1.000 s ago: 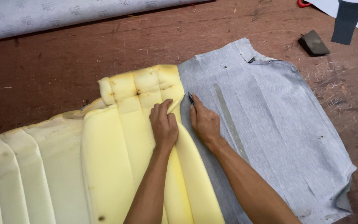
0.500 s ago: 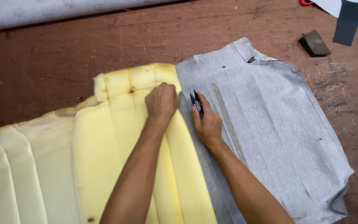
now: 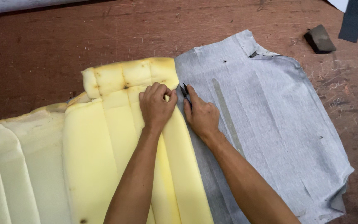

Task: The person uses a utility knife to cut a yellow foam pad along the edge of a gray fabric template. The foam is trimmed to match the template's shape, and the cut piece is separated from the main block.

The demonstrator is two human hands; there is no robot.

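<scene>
On the brown worktop [image 3: 63,49] I see the yellow foam cushion [image 3: 96,153] lying against the grey fabric sheet [image 3: 270,116]. My left hand [image 3: 156,105] pinches the foam's edge; my right hand [image 3: 201,116] grips small snips [image 3: 185,93] at the seam. I judge trimming underway; the next cut needs the foam kept lifted.

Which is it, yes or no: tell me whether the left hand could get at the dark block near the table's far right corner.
Probably not easily: the left hand grips the yellow foam, and the dark block lies far across the grey fabric, beyond the right hand.
</scene>
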